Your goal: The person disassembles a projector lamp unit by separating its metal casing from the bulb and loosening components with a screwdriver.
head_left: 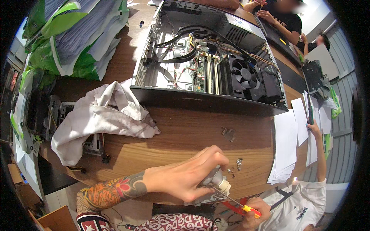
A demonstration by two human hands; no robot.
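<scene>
Near the table's front edge, my left hand [198,173] is closed around a small silvery-grey piece with a cream plastic end [224,187]; its exact kind I cannot make out. In my right hand [255,215], lower and further right, is a screwdriver [249,210] with a yellow and red handle. Its shaft slants up and left to the cream end, and whether the tip touches is hard to see. Several loose screws [239,163] lie beside my left hand. Beyond them rests a small metal bracket [228,134].
An open computer case [208,99] with fan and cables stands across the back. A whitish cloth [108,115] covers part of a metal drive at left, below green-and-white paper packs [81,46]. Paper sheets [284,142] lie at right, where another person's hand [315,128] reaches in.
</scene>
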